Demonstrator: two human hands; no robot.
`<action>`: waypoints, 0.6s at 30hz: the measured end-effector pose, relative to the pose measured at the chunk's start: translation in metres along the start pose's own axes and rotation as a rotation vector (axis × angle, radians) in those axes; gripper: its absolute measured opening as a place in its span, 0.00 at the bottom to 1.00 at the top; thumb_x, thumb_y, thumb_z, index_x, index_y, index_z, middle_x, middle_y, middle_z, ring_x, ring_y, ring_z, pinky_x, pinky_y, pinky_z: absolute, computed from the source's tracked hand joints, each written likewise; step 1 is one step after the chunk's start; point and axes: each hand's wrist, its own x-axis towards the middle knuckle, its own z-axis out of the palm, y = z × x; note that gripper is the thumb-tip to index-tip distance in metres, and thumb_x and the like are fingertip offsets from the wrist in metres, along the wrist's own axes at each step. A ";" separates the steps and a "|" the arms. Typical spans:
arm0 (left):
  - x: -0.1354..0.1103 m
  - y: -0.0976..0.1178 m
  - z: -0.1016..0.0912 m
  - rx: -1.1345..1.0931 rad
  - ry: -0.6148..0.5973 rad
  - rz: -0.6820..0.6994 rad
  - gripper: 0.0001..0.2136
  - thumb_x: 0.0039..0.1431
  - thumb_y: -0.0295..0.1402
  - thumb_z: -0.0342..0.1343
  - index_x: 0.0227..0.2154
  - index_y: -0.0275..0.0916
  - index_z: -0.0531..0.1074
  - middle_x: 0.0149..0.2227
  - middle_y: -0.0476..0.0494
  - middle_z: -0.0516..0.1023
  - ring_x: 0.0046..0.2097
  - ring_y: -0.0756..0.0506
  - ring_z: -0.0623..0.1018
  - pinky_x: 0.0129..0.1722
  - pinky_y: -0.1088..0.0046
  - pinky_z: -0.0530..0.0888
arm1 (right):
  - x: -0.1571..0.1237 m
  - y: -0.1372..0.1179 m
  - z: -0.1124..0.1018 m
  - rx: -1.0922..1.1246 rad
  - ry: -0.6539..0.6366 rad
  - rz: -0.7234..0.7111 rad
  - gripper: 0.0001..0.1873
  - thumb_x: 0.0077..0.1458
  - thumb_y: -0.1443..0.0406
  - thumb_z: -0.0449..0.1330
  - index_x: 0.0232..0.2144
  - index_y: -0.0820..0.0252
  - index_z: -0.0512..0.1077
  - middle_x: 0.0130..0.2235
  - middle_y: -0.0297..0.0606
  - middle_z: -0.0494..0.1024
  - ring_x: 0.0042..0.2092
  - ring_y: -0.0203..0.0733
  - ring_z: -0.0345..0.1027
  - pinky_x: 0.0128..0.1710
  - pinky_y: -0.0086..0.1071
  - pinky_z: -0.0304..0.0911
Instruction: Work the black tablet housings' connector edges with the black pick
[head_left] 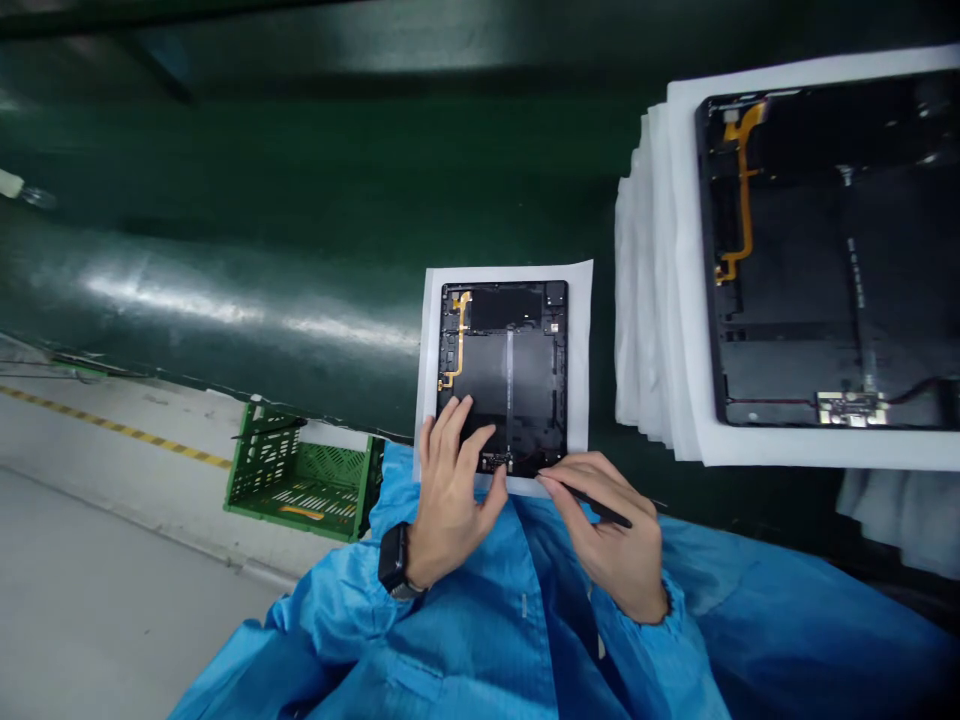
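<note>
An opened tablet housing, black inside, lies on a white foam sheet in front of me. An orange flex cable runs along its left side, and a small circuit board sits at the near edge. My left hand rests over the near left corner with its fingers spread, holding nothing. In my right hand is a slim black pen-like tool, gripped between thumb and fingers. It points at the near edge of the housing, right of the circuit board; its tip is too small to make out.
To the right, another opened tablet housing lies on a stack of white foam sheets. The green work surface stretches away behind. A green plastic crate stands lower left, beyond the surface's edge, with an orange strip inside.
</note>
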 end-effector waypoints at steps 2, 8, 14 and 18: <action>-0.004 0.004 0.006 0.020 0.043 -0.068 0.25 0.66 0.30 0.56 0.64 0.39 0.59 0.72 0.30 0.56 0.74 0.34 0.54 0.71 0.42 0.53 | 0.000 0.001 -0.001 0.000 -0.004 0.008 0.13 0.59 0.76 0.64 0.42 0.54 0.79 0.37 0.39 0.83 0.41 0.46 0.74 0.39 0.42 0.72; -0.001 0.010 0.013 0.031 0.056 -0.099 0.34 0.66 0.34 0.57 0.70 0.37 0.49 0.73 0.27 0.52 0.75 0.33 0.52 0.71 0.40 0.50 | 0.001 0.000 -0.002 0.009 0.023 0.028 0.11 0.59 0.75 0.64 0.40 0.55 0.80 0.36 0.39 0.82 0.40 0.46 0.75 0.37 0.41 0.72; 0.001 0.011 0.016 0.075 0.052 -0.109 0.35 0.64 0.33 0.58 0.70 0.35 0.50 0.73 0.26 0.52 0.75 0.33 0.52 0.71 0.41 0.50 | 0.003 -0.001 -0.002 0.025 0.015 0.018 0.13 0.59 0.76 0.64 0.41 0.55 0.79 0.37 0.39 0.82 0.41 0.45 0.74 0.38 0.41 0.72; 0.001 0.010 0.017 0.082 0.053 -0.108 0.36 0.63 0.34 0.59 0.70 0.34 0.49 0.73 0.25 0.52 0.75 0.32 0.52 0.71 0.41 0.51 | 0.002 0.000 -0.001 0.024 0.019 0.012 0.14 0.57 0.77 0.65 0.41 0.54 0.79 0.38 0.38 0.82 0.41 0.45 0.74 0.39 0.41 0.72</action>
